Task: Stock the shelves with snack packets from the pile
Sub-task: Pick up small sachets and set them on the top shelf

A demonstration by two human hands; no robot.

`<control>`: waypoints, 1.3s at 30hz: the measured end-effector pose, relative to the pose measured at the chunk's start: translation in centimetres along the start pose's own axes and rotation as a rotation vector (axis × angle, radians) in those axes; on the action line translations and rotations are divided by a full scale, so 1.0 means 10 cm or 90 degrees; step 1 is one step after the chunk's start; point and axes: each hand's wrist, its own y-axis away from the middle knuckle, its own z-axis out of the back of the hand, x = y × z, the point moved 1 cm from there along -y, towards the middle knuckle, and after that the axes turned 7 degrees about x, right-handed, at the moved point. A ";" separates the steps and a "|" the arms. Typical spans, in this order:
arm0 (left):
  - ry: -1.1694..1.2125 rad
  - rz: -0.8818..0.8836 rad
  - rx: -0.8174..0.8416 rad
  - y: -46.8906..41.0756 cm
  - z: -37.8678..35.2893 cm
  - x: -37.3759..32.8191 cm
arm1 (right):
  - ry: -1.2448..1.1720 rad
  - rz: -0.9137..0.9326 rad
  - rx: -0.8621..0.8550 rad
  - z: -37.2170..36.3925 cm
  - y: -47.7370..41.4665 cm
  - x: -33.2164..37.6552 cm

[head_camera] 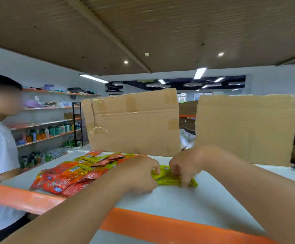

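snack packets (69,176), red and yellow, too many to count, lie piled on the white shelf top (187,205). one yellow-green packet (171,180) lies beside them, pinched by both left hand (139,173) and right hand (185,164). two cardboard boxes (134,124) stand behind, contents hidden.

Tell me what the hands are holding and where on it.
A yellow-green snack packet lying on the shelf top: the left hand pinches its left end, the right hand holds its middle, fingers reaching the near edge.
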 end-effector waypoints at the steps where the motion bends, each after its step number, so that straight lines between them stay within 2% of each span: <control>1: -0.001 -0.007 -0.005 -0.09 0.00 -0.02 | 0.004 -0.021 -0.010 -0.05 0.04 -0.05; 5: 0.061 -0.035 -0.024 -0.49 -0.06 -0.11 | -0.092 -0.083 -0.077 -0.26 0.13 -0.28; 8: 0.166 -0.031 -0.138 -0.62 -0.04 -0.06 | -0.209 -0.093 -0.192 -0.38 0.14 -0.49; 10: 0.243 -0.002 -0.219 -0.65 0.02 0.04 | -0.358 -0.080 -0.300 -0.37 0.19 -0.61; 12: 0.266 0.042 -0.236 -0.62 0.07 0.12 | -0.407 -0.098 -0.375 -0.37 0.24 -0.73; 14: 0.191 0.067 -0.164 -0.61 0.04 0.19 | -0.401 -0.140 -0.299 -0.40 0.23 -0.80; 16: 0.094 0.068 -0.055 -0.58 -0.05 0.20 | -0.305 -0.195 -0.184 -0.43 0.21 -0.81; 18: 0.034 0.041 0.002 -0.55 -0.09 0.13 | -0.265 -0.194 -0.153 -0.46 0.21 -0.76; 20: -0.022 -0.004 0.010 -0.53 -0.10 0.05 | -0.305 -0.164 -0.140 -0.45 0.21 -0.69; 24: -0.052 -0.029 0.043 -0.47 -0.09 0.03 | -0.261 -0.122 -0.114 -0.46 0.16 -0.55; 28: -0.038 -0.040 0.039 -0.44 -0.07 0.04 | -0.273 -0.088 -0.132 -0.42 0.16 -0.49; 39: 0.051 -0.045 0.019 -0.46 -0.07 0.09 | -0.280 -0.096 -0.152 -0.44 0.09 -0.53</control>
